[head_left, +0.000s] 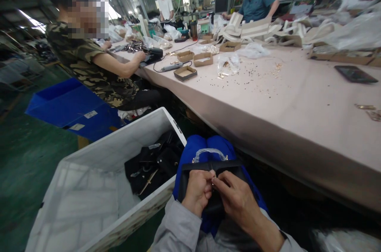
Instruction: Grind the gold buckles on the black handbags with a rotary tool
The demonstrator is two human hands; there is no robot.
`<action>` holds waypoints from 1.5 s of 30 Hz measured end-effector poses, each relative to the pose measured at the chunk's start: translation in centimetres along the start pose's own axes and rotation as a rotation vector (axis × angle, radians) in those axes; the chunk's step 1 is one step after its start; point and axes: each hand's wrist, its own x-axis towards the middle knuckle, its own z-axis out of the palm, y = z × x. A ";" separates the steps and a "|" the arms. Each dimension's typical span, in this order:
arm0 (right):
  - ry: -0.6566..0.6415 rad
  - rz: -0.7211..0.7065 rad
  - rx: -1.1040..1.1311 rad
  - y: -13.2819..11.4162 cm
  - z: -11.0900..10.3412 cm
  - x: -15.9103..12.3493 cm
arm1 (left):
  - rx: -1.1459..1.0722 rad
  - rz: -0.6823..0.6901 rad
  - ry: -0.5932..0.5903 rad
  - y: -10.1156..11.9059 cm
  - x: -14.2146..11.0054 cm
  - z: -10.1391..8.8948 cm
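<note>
A small black handbag with a clear-wrapped handle lies on my lap over blue cloth. My left hand is closed against the front of the bag. My right hand pinches a small metal fitting at the bag's front edge, fingertips meeting those of the left. Both hands work at the same spot on the bag, below the table's near edge.
A white plastic crate at my left holds several black bags. The long pink table carries small cardboard boxes, scattered metal parts, a tablet. A person in camouflage sits left; two others stand farther back. A blue bin stands on the floor.
</note>
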 end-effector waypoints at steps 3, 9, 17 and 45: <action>-0.004 -0.098 -0.090 0.8 0.0 1.0 | -0.038 -0.064 -0.025 0.3 0.2 0.1; -0.036 0.086 0.162 2.3 -2.0 5.6 | 0.349 0.334 0.161 1.1 -2.1 0.4; -0.212 0.328 0.400 4.2 -3.9 9.1 | 0.617 0.627 -0.068 3.6 -0.7 0.2; -0.215 0.548 0.649 6.5 -0.2 8.2 | 0.432 0.503 0.092 2.2 3.0 -0.3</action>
